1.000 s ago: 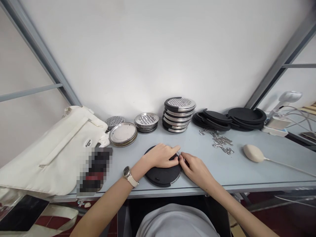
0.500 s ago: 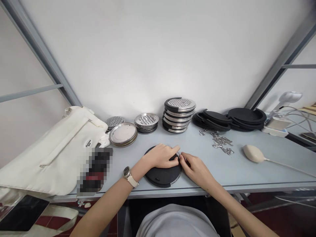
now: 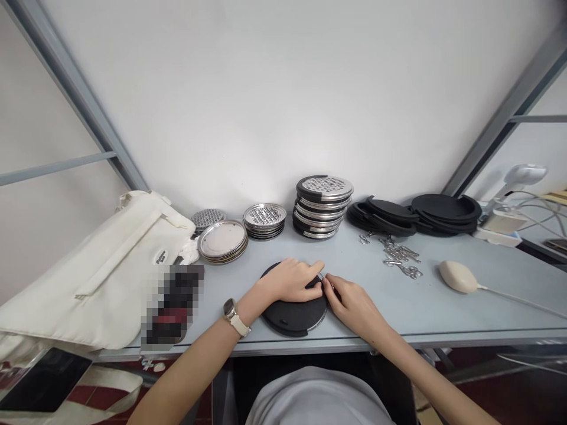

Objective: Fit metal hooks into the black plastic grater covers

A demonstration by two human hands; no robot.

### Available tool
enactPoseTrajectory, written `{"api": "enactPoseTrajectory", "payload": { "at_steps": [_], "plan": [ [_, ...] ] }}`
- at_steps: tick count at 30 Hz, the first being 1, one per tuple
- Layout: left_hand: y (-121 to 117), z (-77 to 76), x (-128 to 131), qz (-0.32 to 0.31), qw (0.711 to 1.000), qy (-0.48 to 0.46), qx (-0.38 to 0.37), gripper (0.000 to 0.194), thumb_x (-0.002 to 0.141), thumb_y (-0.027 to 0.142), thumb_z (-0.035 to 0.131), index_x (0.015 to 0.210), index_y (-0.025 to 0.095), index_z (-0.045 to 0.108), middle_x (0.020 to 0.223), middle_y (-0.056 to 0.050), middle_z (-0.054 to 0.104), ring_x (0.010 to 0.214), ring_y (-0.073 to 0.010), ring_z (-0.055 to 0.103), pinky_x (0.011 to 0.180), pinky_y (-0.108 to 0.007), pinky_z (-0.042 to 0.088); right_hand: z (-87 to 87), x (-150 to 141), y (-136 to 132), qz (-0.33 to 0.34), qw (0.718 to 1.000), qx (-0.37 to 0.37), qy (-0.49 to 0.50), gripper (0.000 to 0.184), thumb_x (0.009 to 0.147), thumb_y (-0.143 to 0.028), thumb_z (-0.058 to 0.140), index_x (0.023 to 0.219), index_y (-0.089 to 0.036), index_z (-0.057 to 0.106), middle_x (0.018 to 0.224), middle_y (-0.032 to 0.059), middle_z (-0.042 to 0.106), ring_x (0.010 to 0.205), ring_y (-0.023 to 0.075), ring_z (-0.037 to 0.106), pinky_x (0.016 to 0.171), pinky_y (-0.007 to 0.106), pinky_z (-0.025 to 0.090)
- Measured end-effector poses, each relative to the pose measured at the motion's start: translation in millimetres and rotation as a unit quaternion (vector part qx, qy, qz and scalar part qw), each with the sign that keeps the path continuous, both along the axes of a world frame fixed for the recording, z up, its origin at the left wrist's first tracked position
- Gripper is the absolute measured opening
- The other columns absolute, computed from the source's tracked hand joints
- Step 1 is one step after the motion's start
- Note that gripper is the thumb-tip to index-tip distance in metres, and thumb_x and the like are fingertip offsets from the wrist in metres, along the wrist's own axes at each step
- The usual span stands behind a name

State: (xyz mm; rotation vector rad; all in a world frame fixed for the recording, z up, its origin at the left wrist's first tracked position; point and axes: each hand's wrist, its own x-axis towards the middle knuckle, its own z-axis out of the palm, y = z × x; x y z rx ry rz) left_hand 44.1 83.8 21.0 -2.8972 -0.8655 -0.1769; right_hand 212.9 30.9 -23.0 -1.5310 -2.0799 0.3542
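Note:
A round black disc (image 3: 295, 319) with a thin metal rim showing on its right lies flat at the table's front edge. My left hand (image 3: 293, 281) rests across its top, fingers curled and holding it near the right rim. Beside that rim, my right hand (image 3: 352, 302) is closed in a pinch, thumb and forefinger meeting close to the left fingertips. What sits in the pinch is mostly covered by the fingers. Small metal clips (image 3: 401, 254) lie scattered to the right of my hands.
Behind stand a tall stack of metal grater discs in black holders (image 3: 325, 206), shorter grater discs (image 3: 264, 217) and plain metal discs (image 3: 222, 239). Black round parts (image 3: 445, 213) are piled right. A beige corded device (image 3: 458, 277) lies right, a white bag (image 3: 101, 277) left.
Both hands stay at the disc's right rim with almost the same grip. The whole view has shifted slightly; nothing on the table has visibly moved.

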Motion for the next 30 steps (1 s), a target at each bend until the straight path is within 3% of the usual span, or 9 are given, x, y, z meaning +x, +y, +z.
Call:
{"api": "enactPoseTrajectory", "payload": {
  "at_steps": [30],
  "plan": [
    [0.2, -0.3, -0.4, -0.010, 1.000, -0.001, 0.006, 0.017, 0.088, 0.033, 0.045, 0.097, 0.018, 0.048, 0.072, -0.004, 0.065, 0.064, -0.0230, 0.063, 0.053, -0.028, 0.037, -1.4, -0.6, -0.2, -0.013, 1.000, -0.012, 0.011, 0.026, 0.095, -0.031, 0.031, 0.073, -0.023, 0.041, 0.065, -0.0005, 0.057, 0.056, 0.0151, 0.052, 0.055, 0.026, 0.030]
  ]
}}
